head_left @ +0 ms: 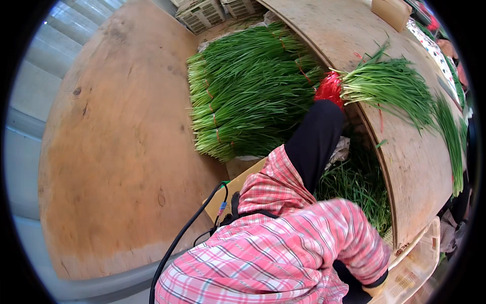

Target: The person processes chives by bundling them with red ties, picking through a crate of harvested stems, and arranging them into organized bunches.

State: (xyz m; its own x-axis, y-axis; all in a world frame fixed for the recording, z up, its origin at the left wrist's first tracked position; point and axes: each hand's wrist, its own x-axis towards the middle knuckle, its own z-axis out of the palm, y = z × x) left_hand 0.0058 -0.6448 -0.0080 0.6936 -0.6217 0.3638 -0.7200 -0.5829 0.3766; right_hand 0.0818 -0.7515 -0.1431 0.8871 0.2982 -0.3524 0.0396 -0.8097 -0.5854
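An arm in a pink plaid sleeve with a dark cuff, which appears to be my left, bends down toward the lower right. Only part of my left hand (375, 291) shows, pale yellowish, beside a whitish plastic crate (430, 248); its fingers are hidden, and I cannot tell what it holds. My right hand is out of the picture. On the board (412, 172) at right lies a loose bunch of green chives (387, 83), pale ends toward me. More chives (449, 144) trail along its far edge. Shiny red strips (330, 88) lie on my dark-trousered knee (324, 119).
Bundles of chives (253, 91), bound with red ties, are stacked beyond my leg. Loose green leaves (352, 187) lie under the board's edge. A large plywood sheet (121, 152) stands at left. Grey crates (202, 17) and a cardboard box (391, 13) are farther off. A black cable (177, 243) runs beside me.
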